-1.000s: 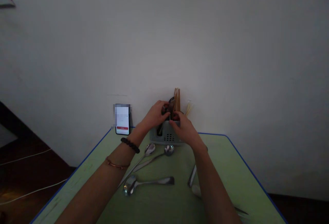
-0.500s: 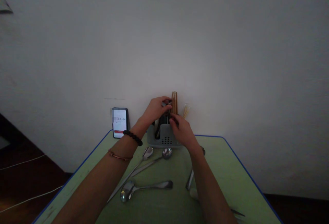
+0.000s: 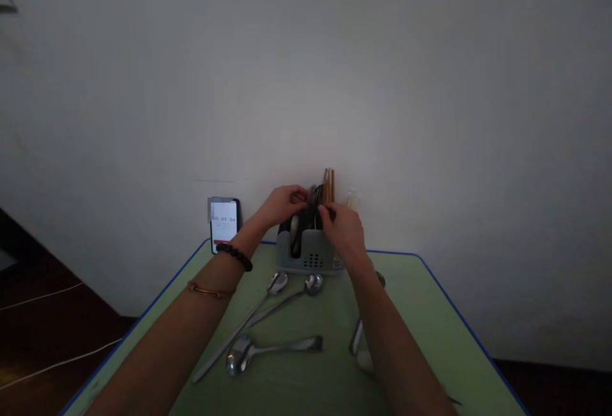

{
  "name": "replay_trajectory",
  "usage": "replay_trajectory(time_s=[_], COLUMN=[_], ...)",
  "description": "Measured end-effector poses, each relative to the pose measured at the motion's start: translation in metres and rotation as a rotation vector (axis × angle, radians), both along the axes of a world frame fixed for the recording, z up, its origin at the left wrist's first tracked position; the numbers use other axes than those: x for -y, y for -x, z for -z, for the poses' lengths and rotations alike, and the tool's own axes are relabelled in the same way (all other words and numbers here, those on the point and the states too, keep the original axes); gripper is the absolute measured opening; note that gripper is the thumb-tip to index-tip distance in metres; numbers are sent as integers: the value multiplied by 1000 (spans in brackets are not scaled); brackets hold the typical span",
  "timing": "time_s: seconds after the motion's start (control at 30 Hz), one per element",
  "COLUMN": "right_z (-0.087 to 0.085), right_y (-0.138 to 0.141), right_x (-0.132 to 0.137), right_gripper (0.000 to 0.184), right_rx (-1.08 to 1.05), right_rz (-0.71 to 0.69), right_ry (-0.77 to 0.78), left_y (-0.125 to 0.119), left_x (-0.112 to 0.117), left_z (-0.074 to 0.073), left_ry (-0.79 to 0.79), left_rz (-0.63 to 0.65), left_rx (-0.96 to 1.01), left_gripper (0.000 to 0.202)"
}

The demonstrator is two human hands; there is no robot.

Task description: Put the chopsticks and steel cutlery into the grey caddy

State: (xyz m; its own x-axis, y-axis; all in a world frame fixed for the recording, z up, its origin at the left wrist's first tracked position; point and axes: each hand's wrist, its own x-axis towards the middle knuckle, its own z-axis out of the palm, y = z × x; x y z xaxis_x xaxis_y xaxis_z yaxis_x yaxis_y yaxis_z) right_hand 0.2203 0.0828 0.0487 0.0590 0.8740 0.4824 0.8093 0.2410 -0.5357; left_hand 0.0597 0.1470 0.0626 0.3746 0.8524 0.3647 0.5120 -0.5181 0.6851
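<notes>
At the wall end of the table stands a grey cutlery holder (image 3: pixel 313 257) with upright utensils in it. My left hand (image 3: pixel 284 204) is at its upper left, thumb and fingers apart, with nothing seen between them. Dark metal utensils (image 3: pixel 315 202) rise just right of its fingertips. My right hand (image 3: pixel 345 231) is at the holder's right front, its fingers curled in against these utensils; what they pinch, if anything, is hidden. Light wooden chopsticks (image 3: pixel 329 183) stand behind that hand. The rounded end of a spoon (image 3: pixel 294 225) shows in the holder's left slot.
Two long-handled spoons (image 3: pixel 277 283) (image 3: pixel 313 285) and a larger serving spoon (image 3: pixel 241 355) lie on the green table (image 3: pixel 287 384). More utensils (image 3: pixel 356 336) are partly under my right forearm. A phone (image 3: pixel 224 222) leans on the wall at left. Toothpicks (image 3: pixel 352 200) stand behind my right hand.
My left hand has come away leftward from the utensil tops, its fingers parting. My right hand stays close to the holder. The view has shifted slightly.
</notes>
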Motion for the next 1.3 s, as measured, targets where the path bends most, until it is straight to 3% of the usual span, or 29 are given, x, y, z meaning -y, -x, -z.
replay_trajectory(time_s=[0.2,0.37,0.6,0.73,0.9,1.07,1.2,1.3], right_z=[-16,-19,-1,6,2,2,4,5], right_y=[10,16,4,1,4,4,0,1], right_x=[-14,-20,-18,-18,-21,-25,-25,-22], right_gripper=[22,21,30,27,28,22,28,29], right_rx=[104,131,-173,-253,-366,-379,-286,-248], right_rz=[57,105,-223,-273,-341,-303,-213,-228], right_ry=[-12,6,-144,-270,-153,-142,-170,-158], left_y=[-1,-1,3,4,1,2,10,12], left_x=[2,6,5,4,4,0,0,5], left_z=[3,6,9,10,15,21,20,16], left_ry=[-65,-58,-40,-61,-85,-48,-54,-57], left_rz=[-40,-47,5,6,86,110,68,35], left_rx=[-10,19,91,91,163,211,85,17], left_gripper=[24,25,23,24,30,35,31,32])
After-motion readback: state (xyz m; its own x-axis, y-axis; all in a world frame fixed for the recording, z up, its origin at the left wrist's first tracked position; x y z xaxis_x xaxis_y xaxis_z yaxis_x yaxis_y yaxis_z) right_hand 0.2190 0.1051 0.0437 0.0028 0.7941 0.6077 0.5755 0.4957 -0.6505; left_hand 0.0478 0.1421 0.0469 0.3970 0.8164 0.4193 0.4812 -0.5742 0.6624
